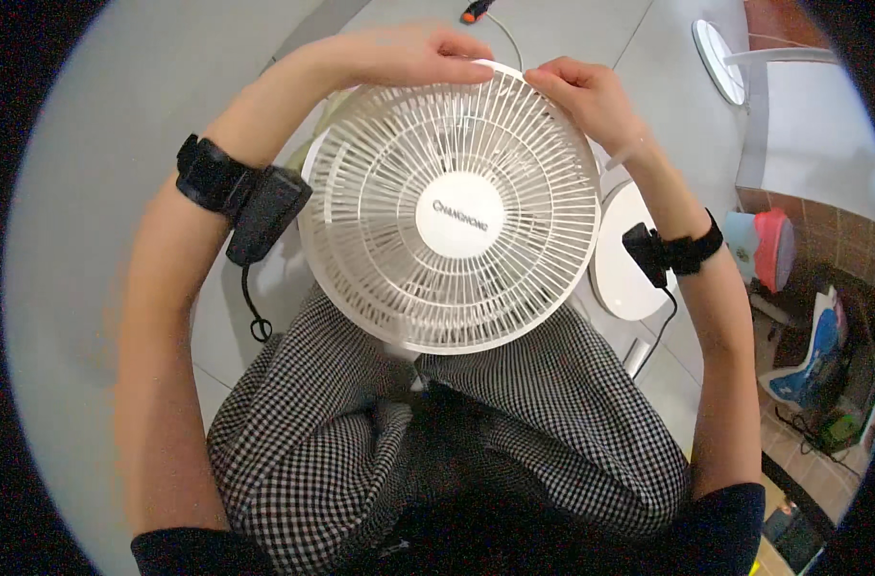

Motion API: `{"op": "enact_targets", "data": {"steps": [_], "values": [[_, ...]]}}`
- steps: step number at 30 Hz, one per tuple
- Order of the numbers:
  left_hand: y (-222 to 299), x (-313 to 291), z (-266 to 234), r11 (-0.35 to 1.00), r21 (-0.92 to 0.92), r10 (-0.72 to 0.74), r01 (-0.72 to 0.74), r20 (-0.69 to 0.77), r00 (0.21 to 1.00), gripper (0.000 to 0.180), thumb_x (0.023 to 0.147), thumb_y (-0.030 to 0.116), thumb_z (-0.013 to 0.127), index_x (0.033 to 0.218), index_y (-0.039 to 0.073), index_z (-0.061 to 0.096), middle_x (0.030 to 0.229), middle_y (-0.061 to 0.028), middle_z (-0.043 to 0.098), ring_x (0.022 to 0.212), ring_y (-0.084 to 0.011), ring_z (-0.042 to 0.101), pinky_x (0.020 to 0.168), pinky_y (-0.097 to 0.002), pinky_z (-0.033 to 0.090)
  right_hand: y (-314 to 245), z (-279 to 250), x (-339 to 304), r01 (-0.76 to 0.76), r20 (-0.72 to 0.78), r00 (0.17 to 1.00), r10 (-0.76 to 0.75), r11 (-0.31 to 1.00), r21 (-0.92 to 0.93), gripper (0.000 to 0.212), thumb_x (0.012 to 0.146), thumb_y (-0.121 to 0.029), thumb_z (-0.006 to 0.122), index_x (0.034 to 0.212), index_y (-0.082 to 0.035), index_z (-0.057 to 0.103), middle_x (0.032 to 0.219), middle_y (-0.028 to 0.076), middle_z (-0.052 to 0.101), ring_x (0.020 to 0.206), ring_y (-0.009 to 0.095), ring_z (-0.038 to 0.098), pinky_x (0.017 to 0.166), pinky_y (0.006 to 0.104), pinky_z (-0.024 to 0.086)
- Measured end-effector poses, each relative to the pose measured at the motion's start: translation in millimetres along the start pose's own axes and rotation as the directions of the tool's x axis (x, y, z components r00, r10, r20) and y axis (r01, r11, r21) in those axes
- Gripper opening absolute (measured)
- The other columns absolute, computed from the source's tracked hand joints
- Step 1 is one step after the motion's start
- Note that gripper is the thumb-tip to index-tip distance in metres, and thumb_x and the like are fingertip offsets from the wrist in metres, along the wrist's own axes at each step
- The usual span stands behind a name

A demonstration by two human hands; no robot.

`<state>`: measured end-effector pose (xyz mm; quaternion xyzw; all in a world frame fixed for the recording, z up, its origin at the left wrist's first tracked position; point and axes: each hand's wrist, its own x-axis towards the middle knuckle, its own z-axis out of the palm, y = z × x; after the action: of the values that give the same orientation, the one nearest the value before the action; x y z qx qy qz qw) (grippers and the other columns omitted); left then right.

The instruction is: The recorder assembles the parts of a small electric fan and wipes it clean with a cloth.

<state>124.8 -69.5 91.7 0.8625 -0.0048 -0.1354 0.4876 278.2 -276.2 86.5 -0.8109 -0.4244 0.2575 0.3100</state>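
Note:
A round white fan with a wire grille [459, 216] stands between my knees, its front facing up toward me. Through the bars the inner parts show only faintly. My left hand [413, 58] curls over the far edge of the grille, thumb along the rim. Just right of it, my right hand [591, 96] pinches the same rim with thumb and fingers. Both hands are closed on the edge; the fingertips beneath it are hidden. The near side of the grille rests by my checked trousers [303, 413].
Beside the fan on the right lies a white oval base [622, 264] on grey floor tiles. An orange-and-black object [476, 12] sits beyond, near a thin pale cable. Further right are a round white disc [718, 62], a pink container [775, 250] and a blue-and-white packet [810, 360].

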Motion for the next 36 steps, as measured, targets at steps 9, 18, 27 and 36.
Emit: {"op": "enact_targets", "data": {"steps": [9, 18, 27, 36], "values": [[-52, -105, 16, 0.958, -0.191, -0.282, 0.212, -0.511, 0.812, 0.042, 0.097, 0.033, 0.051, 0.126, 0.002, 0.053, 0.101, -0.0079, 0.063, 0.092, -0.0139, 0.058, 0.082, -0.027, 0.047, 8, 6, 25, -0.106, 0.043, 0.994, 0.101, 0.986, 0.13, 0.04, 0.085, -0.04, 0.067, 0.091, -0.001, 0.072, 0.075, 0.005, 0.067, 0.066, 0.012, 0.06, 0.061, 0.0279, 0.048], [-11, -165, 91, 0.65, -0.731, -0.646, 0.21, -0.384, 0.66, 0.034, 0.096, 0.025, 0.054, 0.117, -0.001, 0.053, 0.07, -0.0035, 0.06, 0.052, -0.0074, 0.054, 0.044, -0.0219, 0.044, 25, 14, 35, -0.157, 0.054, 0.987, 0.151, 0.98, 0.124, 0.041, 0.085, -0.039, 0.067, 0.093, 0.0, 0.072, 0.076, 0.006, 0.068, 0.066, 0.013, 0.061, 0.062, 0.0295, 0.049], [25, -156, 30, 0.477, -0.863, -0.533, -0.168, -0.436, 0.725, 0.041, 0.092, 0.014, 0.056, 0.127, -0.006, 0.048, 0.114, -0.0158, 0.061, 0.101, -0.0159, 0.062, 0.085, -0.0274, 0.053, 13, 6, 40, -0.231, 0.191, 0.959, 0.208, 0.967, 0.106, 0.04, 0.087, -0.039, 0.066, 0.096, -0.001, 0.072, 0.076, 0.002, 0.067, 0.068, 0.01, 0.061, 0.065, 0.0262, 0.049], [39, -148, -15, -0.135, -0.884, -0.158, -0.447, -0.426, 0.891, 0.023, 0.095, 0.004, 0.049, 0.109, -0.014, 0.051, 0.106, -0.0211, 0.057, 0.09, -0.0153, 0.062, 0.075, -0.0196, 0.06, 13, 4, 61, -0.352, 0.607, 0.782, 0.142, 0.905, 0.241, 0.03, 0.085, -0.034, 0.069, 0.094, -0.006, 0.072, 0.077, -0.001, 0.066, 0.065, 0.007, 0.056, 0.058, 0.0252, 0.047]]}}
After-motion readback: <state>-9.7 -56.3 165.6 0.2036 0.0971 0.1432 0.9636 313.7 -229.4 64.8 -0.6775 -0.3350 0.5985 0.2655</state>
